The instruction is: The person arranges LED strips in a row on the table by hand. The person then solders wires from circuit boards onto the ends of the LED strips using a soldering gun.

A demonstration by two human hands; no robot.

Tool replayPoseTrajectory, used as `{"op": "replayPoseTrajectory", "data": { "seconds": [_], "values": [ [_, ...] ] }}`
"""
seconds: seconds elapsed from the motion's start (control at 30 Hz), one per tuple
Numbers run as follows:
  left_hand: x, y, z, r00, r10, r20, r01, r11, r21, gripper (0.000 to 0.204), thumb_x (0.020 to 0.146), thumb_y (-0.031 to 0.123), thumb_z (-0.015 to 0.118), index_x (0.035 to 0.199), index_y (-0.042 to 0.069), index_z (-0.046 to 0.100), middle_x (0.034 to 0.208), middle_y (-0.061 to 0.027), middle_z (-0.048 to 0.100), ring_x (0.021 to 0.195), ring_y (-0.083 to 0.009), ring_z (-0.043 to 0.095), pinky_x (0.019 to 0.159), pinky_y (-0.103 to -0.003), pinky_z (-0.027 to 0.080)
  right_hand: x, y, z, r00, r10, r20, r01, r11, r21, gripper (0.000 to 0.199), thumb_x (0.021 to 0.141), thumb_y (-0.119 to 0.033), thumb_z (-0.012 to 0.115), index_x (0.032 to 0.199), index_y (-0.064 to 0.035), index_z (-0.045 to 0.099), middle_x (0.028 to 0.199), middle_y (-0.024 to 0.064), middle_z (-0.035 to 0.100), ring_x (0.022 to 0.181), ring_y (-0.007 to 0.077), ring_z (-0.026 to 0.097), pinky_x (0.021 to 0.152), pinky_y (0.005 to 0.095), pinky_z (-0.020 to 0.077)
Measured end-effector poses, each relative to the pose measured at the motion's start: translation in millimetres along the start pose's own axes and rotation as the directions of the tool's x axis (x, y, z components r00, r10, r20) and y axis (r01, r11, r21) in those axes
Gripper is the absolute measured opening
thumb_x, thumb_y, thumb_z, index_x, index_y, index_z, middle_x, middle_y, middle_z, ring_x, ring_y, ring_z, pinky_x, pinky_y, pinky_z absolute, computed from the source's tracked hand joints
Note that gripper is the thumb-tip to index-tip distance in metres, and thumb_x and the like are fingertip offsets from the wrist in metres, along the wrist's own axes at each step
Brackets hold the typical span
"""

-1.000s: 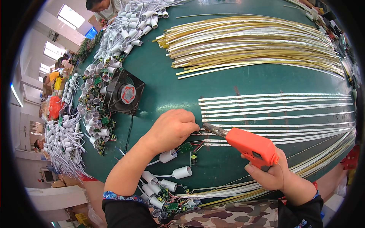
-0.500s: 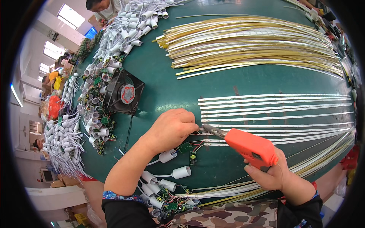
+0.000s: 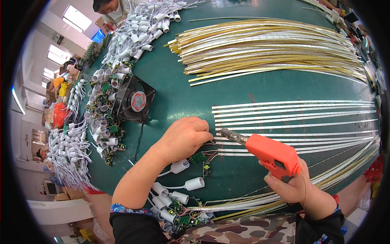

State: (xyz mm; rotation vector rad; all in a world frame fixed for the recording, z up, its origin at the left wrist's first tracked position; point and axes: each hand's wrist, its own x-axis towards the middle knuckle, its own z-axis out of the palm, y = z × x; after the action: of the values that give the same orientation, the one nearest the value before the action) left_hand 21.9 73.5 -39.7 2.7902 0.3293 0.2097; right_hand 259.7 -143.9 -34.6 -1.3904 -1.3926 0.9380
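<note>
My right hand (image 3: 289,188) is wrapped round the handle of an orange-red soldering gun (image 3: 273,154). Its dark metal tip points left, just above the left ends of the white LED strips (image 3: 284,134) laid in a row. Close to that tip, my left hand (image 3: 185,137) is closed in a pinch on a thin wire (image 3: 211,142) beside one strip end; most of the wire is hidden by the fingers. Below the left hand lie a small green circuit board (image 3: 198,157), with red wires running to a strip, and white lamp sockets (image 3: 194,184) on cables.
A black fan (image 3: 135,99) stands left of my left hand. Heaps of white sockets with cables (image 3: 70,156) line the table's left side. A thick bundle of yellow and white strips (image 3: 268,46) lies at the back; more strips (image 3: 325,183) lie near me. Someone sits at the far left.
The soldering gun has shifted slightly right, and its tip has risen a little away from my left fingertips. My left hand stays almost in place.
</note>
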Motion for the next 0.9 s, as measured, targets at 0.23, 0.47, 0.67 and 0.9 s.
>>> {"op": "replayPoseTrajectory", "data": {
  "seconds": [0.23, 0.47, 0.67, 0.9],
  "values": [
    [0, 2, 1, 0.999, -0.037, -0.007, 0.037, 0.999, -0.022, 0.012, 0.075, 0.006, 0.07, 0.087, 0.009, 0.071, 0.083, -0.0046, 0.062, 0.08, -0.0279, 0.061, 0.067, -0.04, 0.049, -2, -3, -4, 0.998, 0.041, 0.038, -0.041, 0.999, 0.003, 0.044, 0.076, -0.009, 0.073, 0.118, -0.0015, 0.059, 0.082, 0.009, 0.061, 0.068, 0.0255, 0.058, 0.065, 0.0333, 0.0478],
    [-4, 6, 12, 0.995, -0.048, -0.083, 0.046, 0.999, -0.025, 0.013, 0.073, 0.005, 0.072, 0.086, 0.009, 0.07, 0.082, -0.0047, 0.062, 0.079, -0.0269, 0.061, 0.067, -0.039, 0.049, -4, -1, -7, 0.999, 0.012, 0.039, -0.011, 1.0, -0.021, 0.044, 0.076, -0.009, 0.073, 0.118, -0.0019, 0.06, 0.08, 0.0077, 0.061, 0.067, 0.0248, 0.058, 0.064, 0.0333, 0.0476],
    [-6, 6, 18, 0.987, 0.003, -0.16, -0.002, 1.0, 0.008, 0.017, 0.07, 0.003, 0.07, 0.085, 0.008, 0.07, 0.082, -0.0046, 0.062, 0.08, -0.0259, 0.062, 0.069, -0.039, 0.049, -1, 0, -5, 0.998, -0.01, 0.055, 0.013, 0.998, -0.054, 0.044, 0.076, -0.009, 0.073, 0.118, -0.0012, 0.06, 0.078, 0.0077, 0.061, 0.066, 0.0239, 0.058, 0.063, 0.0328, 0.0477],
    [-7, 8, 18, 0.988, -0.001, -0.154, 0.004, 1.0, 0.022, 0.018, 0.068, 0.002, 0.069, 0.085, 0.008, 0.07, 0.082, -0.0041, 0.06, 0.081, -0.0255, 0.061, 0.072, -0.038, 0.048, 1, 2, 0, 0.998, -0.013, 0.054, 0.017, 0.997, -0.072, 0.049, 0.076, -0.01, 0.074, 0.121, 0.0015, 0.057, 0.086, 0.0113, 0.064, 0.071, 0.0261, 0.063, 0.067, 0.0336, 0.05]
  ]
}}
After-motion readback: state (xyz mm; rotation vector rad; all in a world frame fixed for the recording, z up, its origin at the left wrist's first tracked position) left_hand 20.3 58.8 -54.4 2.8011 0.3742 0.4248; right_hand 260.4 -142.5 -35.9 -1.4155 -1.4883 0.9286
